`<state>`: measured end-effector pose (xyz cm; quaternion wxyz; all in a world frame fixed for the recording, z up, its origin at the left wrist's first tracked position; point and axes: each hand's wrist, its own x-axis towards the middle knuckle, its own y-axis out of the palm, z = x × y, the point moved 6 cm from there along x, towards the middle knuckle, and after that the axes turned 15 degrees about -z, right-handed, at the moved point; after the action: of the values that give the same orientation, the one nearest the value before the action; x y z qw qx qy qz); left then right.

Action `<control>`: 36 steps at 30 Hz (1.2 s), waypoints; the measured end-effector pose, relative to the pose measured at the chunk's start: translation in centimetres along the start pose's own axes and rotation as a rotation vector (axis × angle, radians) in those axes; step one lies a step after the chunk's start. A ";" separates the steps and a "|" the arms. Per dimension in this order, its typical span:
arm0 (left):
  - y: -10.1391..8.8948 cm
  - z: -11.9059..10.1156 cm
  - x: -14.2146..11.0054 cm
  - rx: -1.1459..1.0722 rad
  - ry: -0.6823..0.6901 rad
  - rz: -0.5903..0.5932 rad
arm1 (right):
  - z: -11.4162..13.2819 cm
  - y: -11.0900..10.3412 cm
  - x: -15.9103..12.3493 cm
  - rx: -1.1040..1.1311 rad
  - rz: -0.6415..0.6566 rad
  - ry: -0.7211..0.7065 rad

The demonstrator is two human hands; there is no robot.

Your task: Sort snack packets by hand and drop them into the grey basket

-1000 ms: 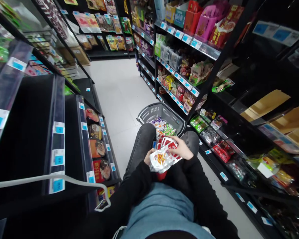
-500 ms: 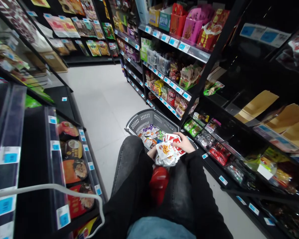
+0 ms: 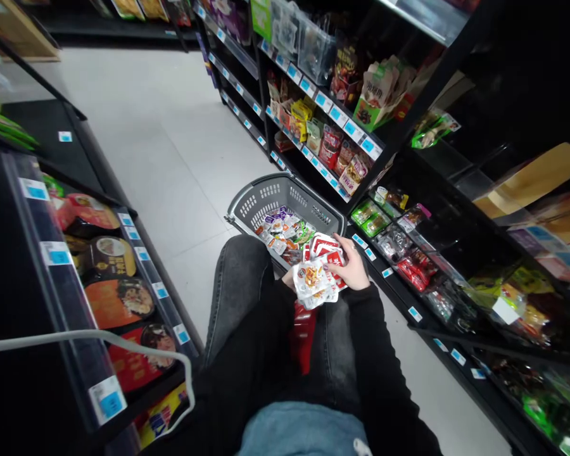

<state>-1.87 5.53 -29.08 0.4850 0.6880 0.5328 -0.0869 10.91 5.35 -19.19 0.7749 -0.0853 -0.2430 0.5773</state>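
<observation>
Snack packets (image 3: 311, 278) still between left hand (image 3: 289, 279) and right hand (image 3: 353, 268), basket (image 3: 313, 212) more visible

black long sleeves (image 3: 380, 354), faded dark grey jeans (image 3: 240, 285), blue garment (image 3: 301, 427) at the waist.

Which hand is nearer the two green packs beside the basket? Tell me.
Right. The right hand is this side of the green packs; the left hand is farther left, across the held packets.

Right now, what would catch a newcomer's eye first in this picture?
Probably the white and red packets, fanned between the left hand and right hand, near the knees. Just beyond them, a gray basket holds colorful packets. On the left, a low shelf shows large food packages.
</observation>
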 end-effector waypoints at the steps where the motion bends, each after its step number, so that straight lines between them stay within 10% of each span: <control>1: -0.3 -0.2 -0.3 -0.006 -0.007 -0.004 | 0.1 0.0 -0.1 -0.023 -0.025 -0.027; 21: -0.2 -2.2 -0.3 -0.070 0.265 -0.183 | -0.6 0.0 -1.8 -0.403 -0.349 -0.053; 36: 0.9 -2.7 -1.4 0.079 0.271 -0.010 | 0.1 0.0 -2.4 -0.514 -0.484 -0.203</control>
<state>-2.80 6.71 -26.23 0.3809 0.7093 0.5929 -0.0165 10.34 3.07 -19.82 0.8141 -0.1597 -0.4690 0.3029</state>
